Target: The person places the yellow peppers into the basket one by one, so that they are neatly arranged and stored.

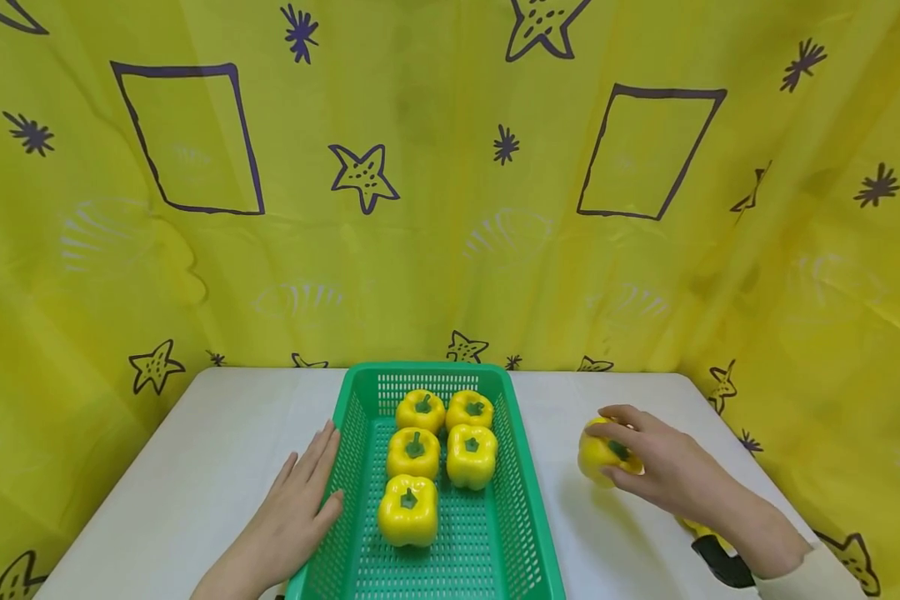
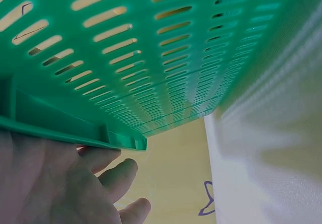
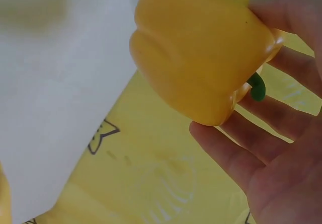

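My right hand (image 1: 656, 454) grips a yellow bell pepper (image 1: 594, 467) by its stem end, over the right part of the white table. In the right wrist view, thumb and fingertips hold the pepper (image 3: 196, 53), and its green stem (image 3: 257, 87) points toward the palm. My left hand (image 1: 288, 512) lies with straight fingers along the left rim of a green plastic basket (image 1: 528, 492). From the left wrist, the hand (image 2: 65, 183) shows at the basket's rim (image 2: 60, 136). Several yellow bell peppers (image 1: 408, 517) sit stem up inside the basket.
A black and yellow object (image 1: 720, 562) lies on the white table (image 1: 172, 475), partly hidden under my right forearm. Behind the table hangs a yellow curtain (image 1: 420, 275) with drawn stars and shells. The perforated basket reaches nearly to the table's back edge.
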Demonstrator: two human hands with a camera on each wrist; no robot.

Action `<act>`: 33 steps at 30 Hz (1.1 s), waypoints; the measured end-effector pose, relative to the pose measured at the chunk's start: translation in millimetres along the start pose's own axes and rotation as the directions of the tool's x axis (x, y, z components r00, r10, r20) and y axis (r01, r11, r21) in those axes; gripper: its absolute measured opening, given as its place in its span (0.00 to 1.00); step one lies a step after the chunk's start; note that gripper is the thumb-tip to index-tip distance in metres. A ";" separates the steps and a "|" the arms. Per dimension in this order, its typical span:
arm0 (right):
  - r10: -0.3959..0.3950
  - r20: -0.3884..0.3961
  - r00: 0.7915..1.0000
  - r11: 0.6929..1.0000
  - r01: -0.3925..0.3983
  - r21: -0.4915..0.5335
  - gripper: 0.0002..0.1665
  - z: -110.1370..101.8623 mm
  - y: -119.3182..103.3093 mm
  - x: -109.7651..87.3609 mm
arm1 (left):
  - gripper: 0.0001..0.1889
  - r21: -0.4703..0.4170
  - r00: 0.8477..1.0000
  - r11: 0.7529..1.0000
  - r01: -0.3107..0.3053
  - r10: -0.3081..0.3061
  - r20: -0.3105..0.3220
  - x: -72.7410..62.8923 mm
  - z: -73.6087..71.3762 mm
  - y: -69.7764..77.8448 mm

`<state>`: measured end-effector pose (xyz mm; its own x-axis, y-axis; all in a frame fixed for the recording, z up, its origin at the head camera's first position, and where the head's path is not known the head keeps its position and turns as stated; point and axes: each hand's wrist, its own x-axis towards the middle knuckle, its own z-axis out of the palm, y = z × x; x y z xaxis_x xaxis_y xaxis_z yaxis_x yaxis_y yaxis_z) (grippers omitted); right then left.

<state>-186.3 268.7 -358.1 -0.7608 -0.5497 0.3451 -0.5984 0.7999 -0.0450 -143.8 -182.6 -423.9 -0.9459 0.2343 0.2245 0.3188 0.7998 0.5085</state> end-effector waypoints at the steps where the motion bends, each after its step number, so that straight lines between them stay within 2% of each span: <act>1: -0.009 -0.003 1.000 1.000 0.009 0.004 0.25 -0.6 -1.8 0.9 | 0.36 0.000 1.000 1.000 -0.001 0.001 0.000 0.2 -0.1 0.1; 10: -0.078 -0.028 0.997 0.997 0.077 -0.024 0.28 -9.1 -18.0 9.4 | 0.36 -0.007 1.000 1.000 0.013 -0.013 0.020 0.0 -0.5 1.1; 17: -0.097 -0.027 0.995 0.995 0.097 0.003 0.28 -15.7 -30.8 18.3 | 0.36 0.001 1.000 1.000 0.012 -0.012 0.023 0.9 -1.2 0.4; 33: -0.201 -0.059 0.978 0.978 0.204 0.042 0.28 -23.2 -53.6 37.0 | 0.36 -0.001 0.999 1.000 0.019 -0.019 0.029 3.2 -0.5 0.7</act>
<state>-176.5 211.1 -321.2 -0.6084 -0.6842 0.4022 -0.7509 0.6603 -0.0126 -146.5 -181.5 -422.5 -0.9532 0.2348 0.1906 0.3007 0.8035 0.5138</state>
